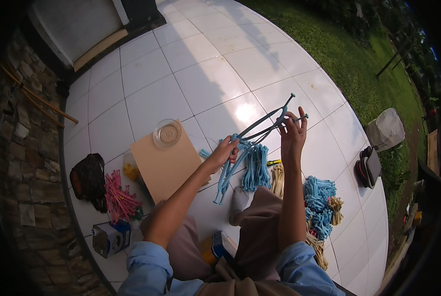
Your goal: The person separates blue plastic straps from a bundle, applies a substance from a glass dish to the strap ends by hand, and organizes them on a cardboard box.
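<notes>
Several light-blue rubber flip-flop straps [284, 112] with small plugs at their ends stretch between my hands above the tiled floor. My left hand [225, 151] is closed around their gathered middle, and some ends hang down below it. Farther right and higher, my right hand [293, 134] has its thumb and fingers pinched on the upper part of a strap, with one plug sticking out past the fingers. Just beneath lies a tied bundle of blue straps [255, 170] on the floor, with a beige bundle [278, 180] to its right.
A tan board [161, 165] at left carries a clear round dish [167, 133]. Pink straps [119, 197], a dark bag [88, 177] and a metal tin [111, 239] lie farther left. More blue bundles [320, 190] sit right of my leg. A yellow-handled tool [274, 162] lies between bundles.
</notes>
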Available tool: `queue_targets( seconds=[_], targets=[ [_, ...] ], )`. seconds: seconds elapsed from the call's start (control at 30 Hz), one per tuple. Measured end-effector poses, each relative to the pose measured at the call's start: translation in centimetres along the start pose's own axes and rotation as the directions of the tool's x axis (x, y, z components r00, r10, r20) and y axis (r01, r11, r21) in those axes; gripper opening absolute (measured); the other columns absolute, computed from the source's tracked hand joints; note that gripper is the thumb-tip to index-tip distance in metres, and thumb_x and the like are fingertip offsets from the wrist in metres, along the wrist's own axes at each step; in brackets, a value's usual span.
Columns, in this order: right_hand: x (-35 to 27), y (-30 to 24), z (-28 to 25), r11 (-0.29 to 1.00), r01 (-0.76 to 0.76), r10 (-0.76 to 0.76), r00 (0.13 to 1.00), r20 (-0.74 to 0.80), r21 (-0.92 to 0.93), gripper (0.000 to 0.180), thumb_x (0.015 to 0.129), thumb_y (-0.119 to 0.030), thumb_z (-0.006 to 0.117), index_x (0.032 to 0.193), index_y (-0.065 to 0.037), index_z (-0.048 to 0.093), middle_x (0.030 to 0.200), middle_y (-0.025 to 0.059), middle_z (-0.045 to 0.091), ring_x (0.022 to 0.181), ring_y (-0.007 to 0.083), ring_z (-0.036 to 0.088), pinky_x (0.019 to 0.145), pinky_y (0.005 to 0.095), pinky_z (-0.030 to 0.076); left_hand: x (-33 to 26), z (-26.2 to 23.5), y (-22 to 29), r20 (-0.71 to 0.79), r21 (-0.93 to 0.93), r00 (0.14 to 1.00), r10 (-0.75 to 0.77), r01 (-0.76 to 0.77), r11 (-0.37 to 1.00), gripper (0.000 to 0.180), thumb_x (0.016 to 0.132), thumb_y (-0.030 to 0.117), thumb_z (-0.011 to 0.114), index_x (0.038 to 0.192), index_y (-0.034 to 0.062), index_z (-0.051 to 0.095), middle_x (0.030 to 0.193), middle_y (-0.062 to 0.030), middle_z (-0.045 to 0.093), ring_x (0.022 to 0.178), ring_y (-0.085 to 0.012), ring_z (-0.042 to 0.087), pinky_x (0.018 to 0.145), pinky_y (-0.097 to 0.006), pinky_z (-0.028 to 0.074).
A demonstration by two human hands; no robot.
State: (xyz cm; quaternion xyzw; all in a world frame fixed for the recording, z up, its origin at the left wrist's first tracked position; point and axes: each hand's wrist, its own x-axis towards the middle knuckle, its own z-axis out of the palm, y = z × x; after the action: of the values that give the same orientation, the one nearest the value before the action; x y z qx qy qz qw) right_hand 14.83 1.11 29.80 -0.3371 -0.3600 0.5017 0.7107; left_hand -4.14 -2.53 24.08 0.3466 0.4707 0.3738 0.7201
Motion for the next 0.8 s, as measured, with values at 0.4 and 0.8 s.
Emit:
queue_targets(
  seconds=[0.4, 0.8],
  targets=[
    [-0.4, -1.4, -3.9, 0.651, -0.317, 0.582, 0.792, 0.184, -0.69, 0.038, 0.089, -0.022, 0.052, 0.122, -0.003, 0.044, 0.088, 0.0141, 0.063, 0.079, 0.0211, 0.062, 0.074, 0.0327, 0.048, -0.3, -0.5, 2.2, -0.007, -0.335, 0.977, 0.215, -0.205, 0.92, 0.018, 0.092, 0.026, 0.049, 0.101, 0.0107, 0.045, 0.067, 0.003, 0.038, 0.048, -0.0024, 0.026, 0.044, -0.017, 0.022],
    [-3.2, 0.4, 1.6, 0.684, -0.033, 0.488, 0.763, 0.424, -0.728, 0.08, 0.078, -0.016, 0.068, 0.138, -0.014, 0.015, 0.105, 0.0193, 0.053, 0.095, 0.0271, 0.058, 0.079, 0.0359, 0.051, -1.0, 1.5, 1.6, 0.054, 0.024, 0.972, 0.231, -0.232, 0.972, 0.034, 0.095, 0.038, 0.038, 0.119, 0.0146, 0.029, 0.08, -0.0006, 0.048, 0.062, -0.0047, 0.035, 0.053, -0.019, 0.031]
  ],
)
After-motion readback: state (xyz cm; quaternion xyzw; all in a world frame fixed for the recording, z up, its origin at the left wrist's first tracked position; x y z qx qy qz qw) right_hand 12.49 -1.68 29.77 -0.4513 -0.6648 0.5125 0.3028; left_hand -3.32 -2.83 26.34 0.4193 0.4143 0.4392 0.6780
